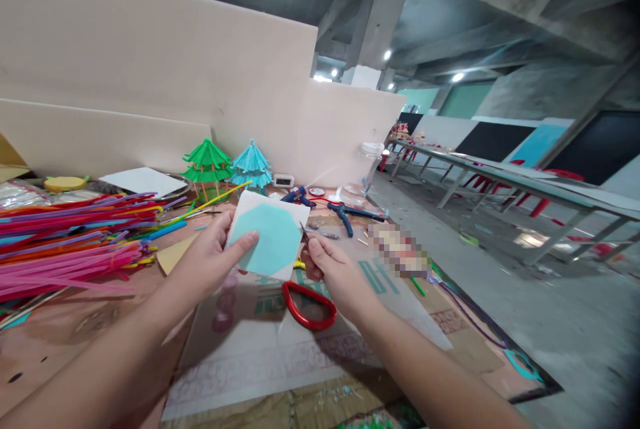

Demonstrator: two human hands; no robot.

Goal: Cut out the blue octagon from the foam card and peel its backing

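Observation:
Pinched between the thumb and fingers of my left hand [227,245] is a white card [245,205] with a teal octagon of paper [275,239] lying on its face. The card is raised above the table, tilted toward me. My right hand [325,259] is closed round a pair of scissors [311,325] with red handles. One big red handle loop hangs below that hand, and the dark blade tips stand at the card's right edge. Fingers hide the middle of the scissors. Whether the blades touch the card I cannot tell.
Bundled colored pipe cleaners [75,242] lie at left. Behind the card stand a green pipe-cleaner pavilion [207,169] and a light-blue one [251,163]. Blue-handled pliers [343,215], a glue gun [299,197] and a clear jar [367,165] are near the back. The table edge runs along the right.

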